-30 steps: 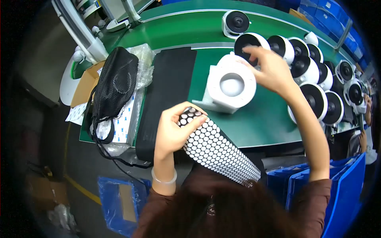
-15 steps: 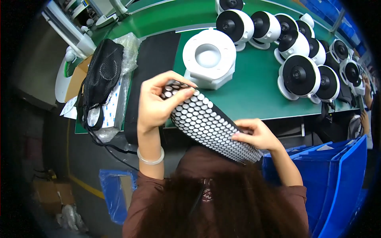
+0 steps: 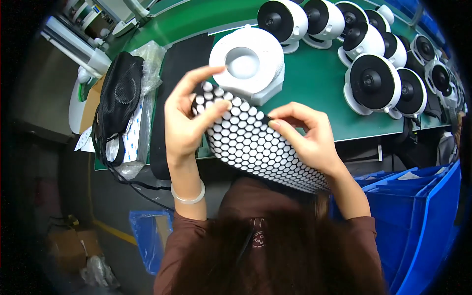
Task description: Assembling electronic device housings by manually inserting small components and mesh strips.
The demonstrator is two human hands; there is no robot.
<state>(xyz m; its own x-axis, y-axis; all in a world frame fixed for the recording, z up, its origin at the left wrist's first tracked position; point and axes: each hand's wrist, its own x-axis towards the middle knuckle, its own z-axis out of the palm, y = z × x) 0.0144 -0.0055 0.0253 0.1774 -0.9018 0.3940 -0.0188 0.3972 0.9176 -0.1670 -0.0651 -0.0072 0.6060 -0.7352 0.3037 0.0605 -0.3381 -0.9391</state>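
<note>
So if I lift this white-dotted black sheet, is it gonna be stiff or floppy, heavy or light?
The white-dotted black sheet is probably flexible rather than rigid, since its surface seems to bow. It's likely light for its size, as the left grip just pinches it near one end.

The brown shirt (image 3: 248, 201) bears a round whitish print (image 3: 258, 239); a pale bangle (image 3: 189, 201) circles the left wrist (image 3: 186, 183).
</note>
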